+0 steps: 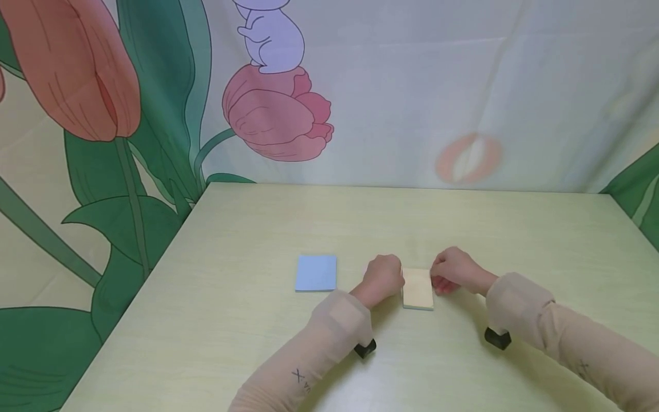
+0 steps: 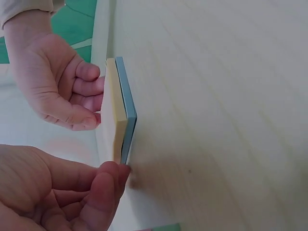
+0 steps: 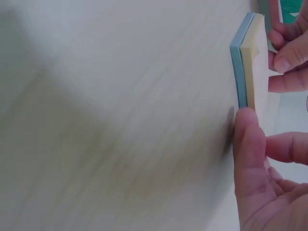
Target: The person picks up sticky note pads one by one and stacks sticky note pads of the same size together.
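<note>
A yellow sticky note pad (image 1: 418, 289) lies face up over a light blue pad (image 2: 126, 94) of about the same size, their edges nearly lined up. My left hand (image 1: 381, 279) holds the stack's left edge, thumb and fingertips together at the side in the left wrist view. On the opposite edge, my right hand (image 1: 457, 270) grips with its thumb (image 3: 248, 139) against the side and its other fingers curled behind. A narrow gap shows between the two pads. Whether the stack touches the table is hard to tell.
A separate blue sticky note pad (image 1: 316, 273) lies on the pale wooden table (image 1: 257, 229), left of my left hand. A curtain with printed tulips (image 1: 278, 114) hangs behind the table's far edge. Black wrist cameras (image 1: 497, 339) sit under both sleeves.
</note>
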Tool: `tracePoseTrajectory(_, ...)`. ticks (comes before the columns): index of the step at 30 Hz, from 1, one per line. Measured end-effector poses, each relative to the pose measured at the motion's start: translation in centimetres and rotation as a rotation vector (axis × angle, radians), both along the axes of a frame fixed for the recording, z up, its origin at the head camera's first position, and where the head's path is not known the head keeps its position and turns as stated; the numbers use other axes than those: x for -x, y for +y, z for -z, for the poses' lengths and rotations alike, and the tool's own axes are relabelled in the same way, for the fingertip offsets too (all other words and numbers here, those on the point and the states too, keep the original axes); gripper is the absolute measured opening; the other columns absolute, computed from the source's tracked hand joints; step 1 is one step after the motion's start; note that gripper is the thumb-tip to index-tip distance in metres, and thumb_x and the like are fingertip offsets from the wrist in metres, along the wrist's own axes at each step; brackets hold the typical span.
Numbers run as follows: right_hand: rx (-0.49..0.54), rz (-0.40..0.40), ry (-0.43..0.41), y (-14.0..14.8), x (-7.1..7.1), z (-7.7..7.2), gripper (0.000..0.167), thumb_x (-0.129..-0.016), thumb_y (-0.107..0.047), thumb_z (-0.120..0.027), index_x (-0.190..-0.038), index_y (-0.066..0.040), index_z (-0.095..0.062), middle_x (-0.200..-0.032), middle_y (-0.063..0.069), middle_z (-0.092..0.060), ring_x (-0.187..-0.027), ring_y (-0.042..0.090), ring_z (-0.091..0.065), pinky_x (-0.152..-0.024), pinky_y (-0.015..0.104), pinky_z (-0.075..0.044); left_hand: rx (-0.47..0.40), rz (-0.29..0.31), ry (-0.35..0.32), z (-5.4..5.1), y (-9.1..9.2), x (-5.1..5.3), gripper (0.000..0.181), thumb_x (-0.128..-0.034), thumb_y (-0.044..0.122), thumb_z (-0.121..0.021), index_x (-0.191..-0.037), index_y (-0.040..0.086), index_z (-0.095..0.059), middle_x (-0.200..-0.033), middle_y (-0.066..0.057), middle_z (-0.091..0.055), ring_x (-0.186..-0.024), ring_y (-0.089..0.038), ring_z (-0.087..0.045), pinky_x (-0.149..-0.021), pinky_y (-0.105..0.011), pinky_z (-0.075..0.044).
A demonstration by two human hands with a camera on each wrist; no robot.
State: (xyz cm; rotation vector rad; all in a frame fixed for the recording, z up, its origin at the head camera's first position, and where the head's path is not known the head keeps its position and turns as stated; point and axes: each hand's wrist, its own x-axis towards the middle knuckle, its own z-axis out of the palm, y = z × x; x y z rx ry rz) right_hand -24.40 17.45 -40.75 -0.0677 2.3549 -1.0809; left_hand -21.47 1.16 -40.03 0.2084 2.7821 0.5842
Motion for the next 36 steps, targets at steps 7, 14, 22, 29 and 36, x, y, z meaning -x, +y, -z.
tracePoseTrajectory(7,0.043,-0.007,-0.116,0.6,-0.6,0.4,0.022,-0.085,-0.013,-0.049,-0.074,0.004,-0.059,-0.056,0.005,-0.058,-0.047,0.013,-0.057,-0.047,0.025,-0.048,0.023,0.027,0.004,-0.1,0.0,-0.7,0.039,-0.0783,0.006,-0.054,-0.048,0.013,-0.031,-0.044,0.003,-0.029,-0.040,-0.008,-0.031,-0.038,-0.018,-0.025)
tracePoseTrajectory(14,0.003,-0.005,-0.159,0.4,-1.1,0.5,0.028,-0.086,-0.021,-0.050,-0.070,0.001,-0.059,-0.055,0.005,-0.059,-0.046,0.012,-0.056,-0.047,0.024,-0.048,0.009,0.037,0.006,-0.1,-0.1,-1.0,0.036,-0.0783,0.006,-0.054,-0.050,0.013,-0.032,-0.046,0.003,-0.030,-0.041,-0.008,-0.032,-0.038,-0.017,-0.026)
tracePoseTrajectory(22,0.002,0.011,-0.165,0.2,-1.2,0.6,0.028,-0.085,-0.020,-0.049,-0.067,0.000,-0.058,-0.054,0.005,-0.058,-0.046,0.012,-0.056,-0.047,0.024,-0.048,-0.013,0.045,0.029,0.1,-0.1,-1.0,0.037,-0.0773,0.005,-0.054,-0.050,0.013,-0.031,-0.047,0.003,-0.028,-0.041,-0.009,-0.031,-0.038,-0.018,-0.025)
tracePoseTrajectory(29,0.013,0.002,-0.162,0.2,-1.3,0.5,0.028,-0.085,-0.021,-0.050,-0.068,0.000,-0.057,-0.055,0.005,-0.058,-0.046,0.012,-0.057,-0.047,0.024,-0.048,0.009,0.050,0.035,0.3,0.0,-0.9,0.033,-0.0773,0.006,-0.054,-0.052,0.013,-0.035,-0.049,0.002,-0.033,-0.042,-0.009,-0.034,-0.039,-0.018,-0.027)
tracePoseTrajectory(36,-0.005,-0.028,-0.150,0.3,-1.2,0.2,0.028,-0.086,-0.021,-0.050,-0.070,0.001,-0.058,-0.056,0.004,-0.057,-0.046,0.012,-0.055,-0.048,0.024,-0.048,0.046,0.049,0.019,0.2,0.0,-0.9,0.036,-0.0785,0.008,-0.054,-0.050,0.013,-0.033,-0.045,0.003,-0.031,-0.040,-0.008,-0.033,-0.038,-0.017,-0.027)
